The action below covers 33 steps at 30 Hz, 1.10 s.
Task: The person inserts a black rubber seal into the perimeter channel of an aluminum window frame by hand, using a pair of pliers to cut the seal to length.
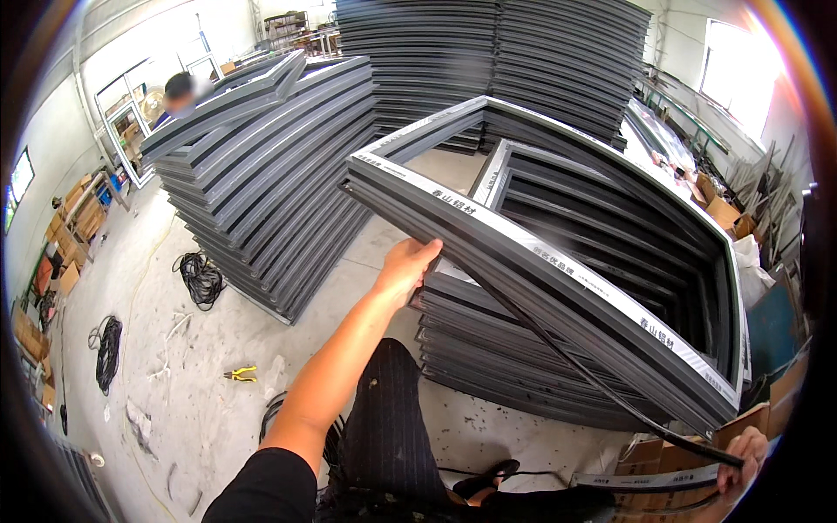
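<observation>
- Left hand [407, 266]: curled at the grey frame's [514, 266] edge — its exact hold I cannot tell.
- Right hand [745, 455]: closed around the black strip [689, 444] — best tensioned evenly, I judge.

Wide head-worn fisheye, angled downward
</observation>
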Each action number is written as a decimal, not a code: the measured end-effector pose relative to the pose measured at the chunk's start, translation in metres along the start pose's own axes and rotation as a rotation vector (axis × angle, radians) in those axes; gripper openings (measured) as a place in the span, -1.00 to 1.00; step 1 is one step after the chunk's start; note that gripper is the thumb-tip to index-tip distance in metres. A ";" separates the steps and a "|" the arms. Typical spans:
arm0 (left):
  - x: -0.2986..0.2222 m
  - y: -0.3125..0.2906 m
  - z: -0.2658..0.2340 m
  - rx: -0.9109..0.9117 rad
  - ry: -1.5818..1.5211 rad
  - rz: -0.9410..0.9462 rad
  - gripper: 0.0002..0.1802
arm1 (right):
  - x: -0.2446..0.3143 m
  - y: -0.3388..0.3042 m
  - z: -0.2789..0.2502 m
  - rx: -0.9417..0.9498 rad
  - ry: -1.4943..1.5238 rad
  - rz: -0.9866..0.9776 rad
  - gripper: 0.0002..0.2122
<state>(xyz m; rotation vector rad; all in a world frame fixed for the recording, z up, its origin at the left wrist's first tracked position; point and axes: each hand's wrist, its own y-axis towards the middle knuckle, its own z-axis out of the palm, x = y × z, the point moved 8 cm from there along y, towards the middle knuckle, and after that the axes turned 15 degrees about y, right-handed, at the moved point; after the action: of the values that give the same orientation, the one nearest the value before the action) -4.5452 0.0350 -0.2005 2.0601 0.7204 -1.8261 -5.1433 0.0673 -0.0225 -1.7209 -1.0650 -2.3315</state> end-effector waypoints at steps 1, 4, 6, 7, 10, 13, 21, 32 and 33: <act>-0.011 -0.007 -0.008 -0.138 0.232 0.141 -0.69 | 0.006 -0.009 -0.013 -0.193 -0.144 -0.065 -0.69; -0.049 -0.051 -0.008 -0.517 0.771 0.630 -0.71 | -0.007 -0.027 -0.052 -0.554 -0.417 0.099 -0.74; -0.065 -0.086 0.012 -0.615 0.873 0.993 -0.70 | -0.017 -0.023 -0.065 -0.518 -0.508 0.141 -0.75; -0.064 -0.092 0.024 -0.527 0.889 1.054 -0.62 | -0.021 -0.021 -0.071 -0.495 -0.554 0.163 -0.75; -0.068 -0.097 0.038 -0.552 0.947 1.095 -0.55 | -0.028 -0.022 -0.093 -0.571 -0.616 0.200 -0.76; -0.070 -0.093 0.037 -0.554 0.907 1.137 -0.51 | -0.033 -0.019 -0.098 -0.558 -0.620 0.189 -0.77; -0.066 -0.071 0.036 -0.417 0.996 1.109 -0.47 | -0.048 -0.001 -0.095 -0.490 -0.682 0.189 -0.75; -0.071 -0.100 0.052 -0.420 1.137 1.138 -0.35 | -0.035 0.034 -0.032 -0.309 -1.356 -0.246 -0.80; -0.071 -0.100 0.053 -0.423 1.133 1.125 -0.35 | -0.042 0.038 -0.040 -0.332 -1.259 -0.191 -0.79</act>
<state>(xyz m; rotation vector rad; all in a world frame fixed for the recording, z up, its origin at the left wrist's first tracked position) -4.6485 0.0779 -0.1285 2.2569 0.0127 0.1292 -5.1442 0.0015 -0.0454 -3.4699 -0.8976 -1.3251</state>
